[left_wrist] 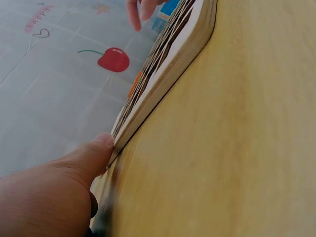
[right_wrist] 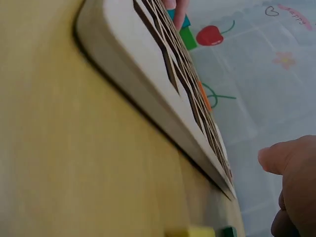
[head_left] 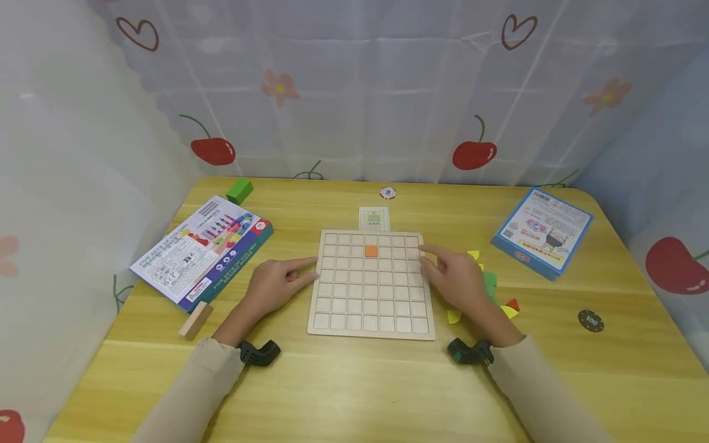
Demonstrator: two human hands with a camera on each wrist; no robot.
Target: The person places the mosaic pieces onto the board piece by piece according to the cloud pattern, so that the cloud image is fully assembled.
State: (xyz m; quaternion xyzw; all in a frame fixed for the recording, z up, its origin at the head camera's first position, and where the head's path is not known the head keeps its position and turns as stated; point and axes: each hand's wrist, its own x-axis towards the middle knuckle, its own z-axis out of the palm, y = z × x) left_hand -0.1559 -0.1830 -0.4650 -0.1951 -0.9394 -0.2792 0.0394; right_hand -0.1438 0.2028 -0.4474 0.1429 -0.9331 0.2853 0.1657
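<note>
A square wooden grid board (head_left: 370, 330) lies flat on the table, with one orange square tile (head_left: 371, 251) in a cell of its second row from the back. My left hand (head_left: 275, 284) touches the board's left edge with thumb and forefinger extended; in the left wrist view the thumb (left_wrist: 91, 154) meets the edge. On the other side, my right hand (head_left: 458, 280) has its forefinger at the board's right edge. Its thumb (right_wrist: 276, 157) appears raised off the board in the right wrist view. Green, yellow and red pieces (head_left: 490, 284) lie partly hidden behind the right hand.
A patterned card (head_left: 373, 218) lies beyond the board, with a white chip (head_left: 388, 193) behind it. On the left are a bead game box (head_left: 202, 252), a green block (head_left: 240, 191) and a plain wooden block (head_left: 196, 321). A blue box (head_left: 544, 231) and a black chip (head_left: 591, 320) lie right.
</note>
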